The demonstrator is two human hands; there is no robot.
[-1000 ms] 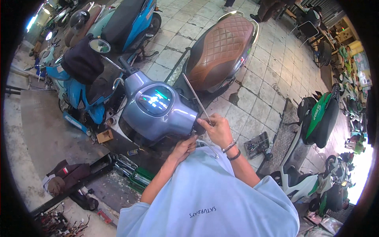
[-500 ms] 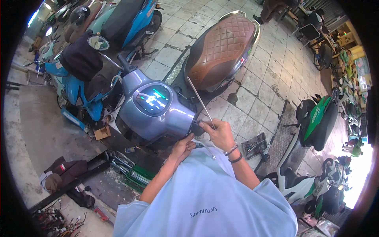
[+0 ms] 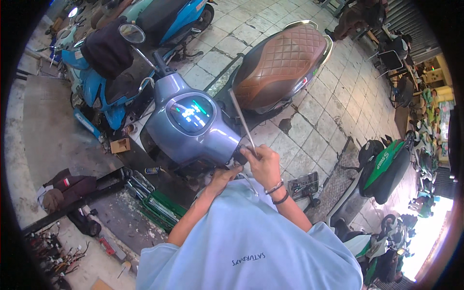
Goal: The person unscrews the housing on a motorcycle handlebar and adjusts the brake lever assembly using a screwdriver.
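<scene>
Right in front of me is a scooter's grey-blue handlebar cover (image 3: 169, 130) with a lit round display (image 3: 191, 114). My right hand (image 3: 262, 163) is closed at the black end of the bar (image 3: 240, 153) on the right. From its fingers a long thin metal rod (image 3: 242, 117) slants up and away towards the seat. My left hand (image 3: 225, 178) is closed just below the same bar end, with the fingertips near my right thumb; what it grips is hidden. A silver lever (image 3: 251, 186) with a rounded tip points towards my shirt.
Behind the handlebar lies the scooter's quilted brown seat (image 3: 285, 63). Blue scooters (image 3: 104, 96) stand at the left, a green-and-black one (image 3: 384, 171) at the right. On the lower left are a green toolbox (image 3: 162, 210), a small cardboard box (image 3: 120, 145) and dark cloth (image 3: 72, 188).
The view has shifted slightly. My left hand has moved a little towards the right hand, beneath the bar end. The right hand keeps its hold, with the rod still slanting away.
</scene>
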